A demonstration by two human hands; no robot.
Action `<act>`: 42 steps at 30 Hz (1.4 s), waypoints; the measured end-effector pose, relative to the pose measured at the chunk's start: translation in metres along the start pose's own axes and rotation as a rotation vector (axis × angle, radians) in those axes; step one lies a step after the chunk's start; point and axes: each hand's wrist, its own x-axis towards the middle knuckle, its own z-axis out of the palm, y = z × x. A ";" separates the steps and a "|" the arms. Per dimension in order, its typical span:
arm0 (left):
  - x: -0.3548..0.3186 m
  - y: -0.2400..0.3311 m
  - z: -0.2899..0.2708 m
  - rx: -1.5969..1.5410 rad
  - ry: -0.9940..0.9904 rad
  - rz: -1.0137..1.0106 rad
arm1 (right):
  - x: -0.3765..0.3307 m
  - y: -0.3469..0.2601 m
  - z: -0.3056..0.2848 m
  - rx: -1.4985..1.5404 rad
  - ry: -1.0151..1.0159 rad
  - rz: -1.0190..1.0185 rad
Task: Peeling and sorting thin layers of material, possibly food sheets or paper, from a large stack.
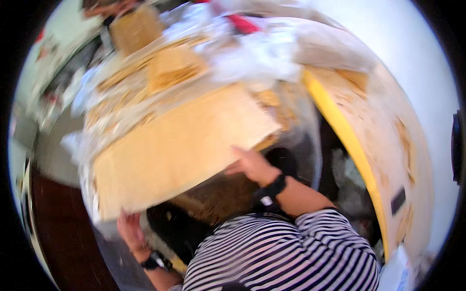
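A large, pale tan rectangular sheet stretches in front of me, slanting up toward the right. At its near left corner, my left hand grips the edge, some of its fingers hidden beneath. My right hand is closed on the near edge farther right, with the fingertips partly blurred. What the sheet is made of I cannot tell. Past its far edge, a stack of smaller tan pieces lies among broken flakes on plastic wrapping.
On the right a light tabletop with a yellow edge carries scraps and a small dark rectangular object. Clear plastic bags heap up at the back. A person's hands show at the far left beside a brown board-like piece.
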 end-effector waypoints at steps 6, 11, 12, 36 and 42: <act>0.039 -0.019 -0.031 0.171 0.264 -0.002 | 0.003 0.009 -0.009 0.127 -0.111 -0.027; 0.039 -0.014 -0.015 0.228 0.221 -0.013 | -0.013 0.000 -0.045 0.220 -0.150 -0.047; 0.036 -0.012 -0.013 0.176 0.230 -0.011 | -0.016 -0.007 -0.046 0.212 -0.167 -0.065; -0.047 -0.066 0.187 0.862 -0.718 -0.182 | -0.168 -0.291 -0.353 0.205 0.814 -0.718; -0.052 -0.059 0.202 0.927 -0.808 -0.240 | -0.151 -0.275 -0.512 -0.231 1.067 -0.779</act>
